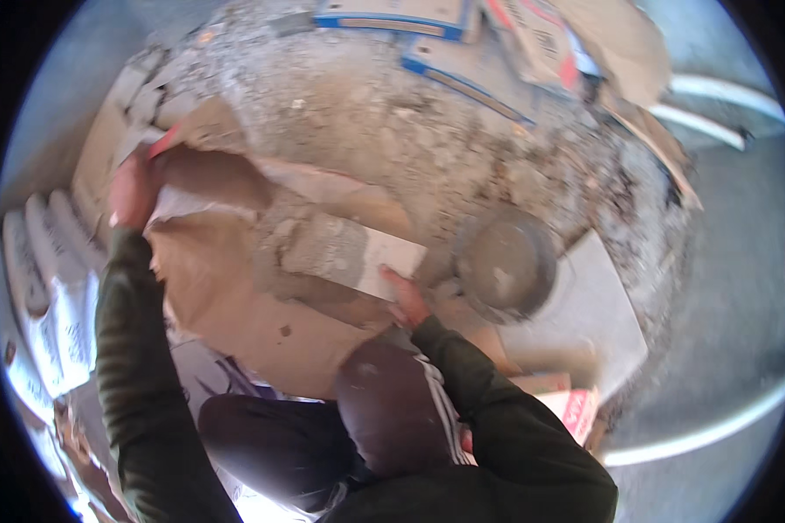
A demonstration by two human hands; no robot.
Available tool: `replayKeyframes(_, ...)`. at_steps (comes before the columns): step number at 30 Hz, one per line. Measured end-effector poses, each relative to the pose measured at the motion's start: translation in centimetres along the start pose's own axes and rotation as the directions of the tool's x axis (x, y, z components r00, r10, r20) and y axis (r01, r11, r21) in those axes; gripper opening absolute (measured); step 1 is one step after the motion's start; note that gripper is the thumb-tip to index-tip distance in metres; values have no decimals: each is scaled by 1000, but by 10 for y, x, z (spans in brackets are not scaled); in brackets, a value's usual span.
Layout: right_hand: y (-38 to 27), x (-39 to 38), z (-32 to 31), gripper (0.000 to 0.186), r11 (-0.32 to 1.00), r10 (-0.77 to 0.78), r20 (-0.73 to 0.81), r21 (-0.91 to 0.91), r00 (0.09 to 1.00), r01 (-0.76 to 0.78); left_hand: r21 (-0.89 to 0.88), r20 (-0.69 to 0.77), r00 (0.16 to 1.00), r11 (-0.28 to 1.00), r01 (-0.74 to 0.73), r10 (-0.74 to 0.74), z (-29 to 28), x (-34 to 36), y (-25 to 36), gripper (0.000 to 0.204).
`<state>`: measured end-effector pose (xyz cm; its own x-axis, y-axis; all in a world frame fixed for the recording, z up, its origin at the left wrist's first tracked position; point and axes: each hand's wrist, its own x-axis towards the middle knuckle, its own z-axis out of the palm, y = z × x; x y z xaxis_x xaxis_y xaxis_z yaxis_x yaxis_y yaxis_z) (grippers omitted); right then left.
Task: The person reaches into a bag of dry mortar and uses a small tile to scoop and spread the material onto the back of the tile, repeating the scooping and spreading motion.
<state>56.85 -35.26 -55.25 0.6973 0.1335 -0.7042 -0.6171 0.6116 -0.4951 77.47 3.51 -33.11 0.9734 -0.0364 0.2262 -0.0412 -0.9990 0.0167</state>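
Note:
A torn-open brown paper sack (227, 283) lies in front of my knees, with grey powder inside. Its far left edge is gripped by my left hand (134, 190), fingers closed round the paper. My right hand (407, 298) holds a flat white rectangular piece (397, 253), like an offcut of tile, by its near right end. Grey powder (318, 248) is heaped on the far part of that piece, which reaches into the sack's opening. Just right of it stands a round, dusty grey pan (545, 266).
A large pale slab (606, 318) lies beside the pan. Blue-edged flat boxes (388, 24) and more paper sacks (532, 44) lie at the far side on rubble-strewn ground (366, 122). White packages (65, 296) stand at left. White pipes (724, 91) run along the right.

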Motion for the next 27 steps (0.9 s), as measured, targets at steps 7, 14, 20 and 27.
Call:
replayKeyframes(7, -37, -69, -6, 36, 977, -144, -77, 146, 987, 154, 25, -115, 977, 983, 181, -177, 20, -49, -49, 45)
replayKeyframes(14, -85, -164, -71, 35, 874, -340, -334, 233, 879, 427, -95, -140, 904, 915, 393, -403, 22, -68, 6, 38)
replayKeyframes(20, -107, -214, -119, 37, 767, -467, -479, 198, 743, 610, -27, -222, 887, 912, 408, -404, 18, -79, 26, 34)
replayKeyframes(27, -94, -180, -141, 38, 736, -468, -615, 128, 635, 665, -81, -236, 883, 914, 399, -406, 28, -89, 14, 35)
